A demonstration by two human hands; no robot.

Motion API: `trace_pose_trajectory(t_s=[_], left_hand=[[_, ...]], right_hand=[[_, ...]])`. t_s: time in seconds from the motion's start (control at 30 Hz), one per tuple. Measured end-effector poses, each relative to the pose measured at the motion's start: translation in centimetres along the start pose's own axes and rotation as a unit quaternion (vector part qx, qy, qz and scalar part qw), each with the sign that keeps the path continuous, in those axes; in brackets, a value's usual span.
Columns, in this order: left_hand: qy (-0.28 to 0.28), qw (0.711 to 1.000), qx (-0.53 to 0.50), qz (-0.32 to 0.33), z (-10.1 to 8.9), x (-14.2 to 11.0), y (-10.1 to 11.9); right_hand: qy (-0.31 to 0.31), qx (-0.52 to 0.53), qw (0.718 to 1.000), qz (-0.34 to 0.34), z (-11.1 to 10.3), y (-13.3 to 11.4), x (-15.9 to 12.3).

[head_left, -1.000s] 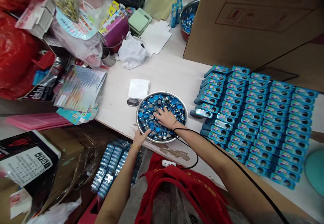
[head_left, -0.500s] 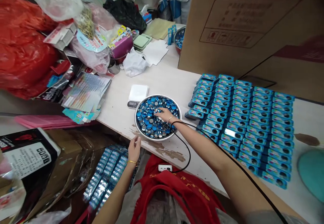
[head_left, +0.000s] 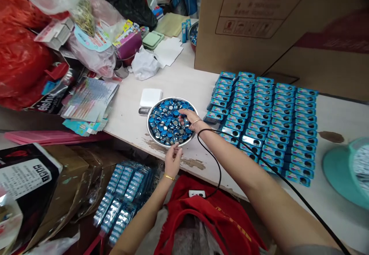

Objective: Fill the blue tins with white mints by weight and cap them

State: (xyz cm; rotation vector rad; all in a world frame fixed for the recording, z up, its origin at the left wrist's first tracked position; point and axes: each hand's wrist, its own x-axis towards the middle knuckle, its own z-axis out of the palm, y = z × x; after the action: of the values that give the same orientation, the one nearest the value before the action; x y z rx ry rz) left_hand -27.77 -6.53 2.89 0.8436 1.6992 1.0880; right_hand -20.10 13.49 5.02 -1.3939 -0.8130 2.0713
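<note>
A round metal bowl on the table is heaped with small round blue-and-silver caps. My right hand reaches into its right side, fingers curled round a few caps. Just outside the near rim is my left hand, palm up, its fingers loosely bent with a gap to the thumb; nothing shows in it. Behind the bowl, at its left, lies a small white scale. To the right stand rows of blue boxes, each with a dark round spot on top.
A large cardboard box rises behind the blue boxes. A black cable runs from a white device on my lap across my right arm. Bags and papers crowd the left; packed blue bundles lie below the table. A teal container stands far right.
My left hand has moved right and up to the bowl's near rim. My right hand has shifted toward the bowl's right side. The whole view has shifted slightly.
</note>
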Motion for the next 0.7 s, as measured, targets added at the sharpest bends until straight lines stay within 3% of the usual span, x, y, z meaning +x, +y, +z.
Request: trace_pose_trajectory(t_s=[0.17, 0.3, 0.5, 0.63, 0.7], left_hand=[[0.040, 0.983, 0.021, 0.180, 2.6, 2.3, 4.9], [0.018, 0.954, 0.107, 0.279, 3.4, 3.3, 6.8], [-0.111, 0.889, 0.210, 0.391, 5.7, 2.4, 7.7], [-0.232, 0.865, 0.208, 0.393, 7.6, 1.2, 9.5], [-0.246, 0.868, 0.198, 0.384, 8.3, 1.2, 10.5]], right_hand=[[-0.015, 0.146, 0.988, 0.048, -0.3, 0.6, -3.4], [0.006, 0.246, 0.968, 0.055, -0.8, 2.0, -6.1], [0.056, 0.336, 0.939, 0.037, -4.2, 3.7, -8.4], [0.059, 0.349, 0.935, 0.020, -7.5, 4.2, -10.3], [0.039, 0.349, 0.936, 0.018, -9.1, 4.4, -11.6]])
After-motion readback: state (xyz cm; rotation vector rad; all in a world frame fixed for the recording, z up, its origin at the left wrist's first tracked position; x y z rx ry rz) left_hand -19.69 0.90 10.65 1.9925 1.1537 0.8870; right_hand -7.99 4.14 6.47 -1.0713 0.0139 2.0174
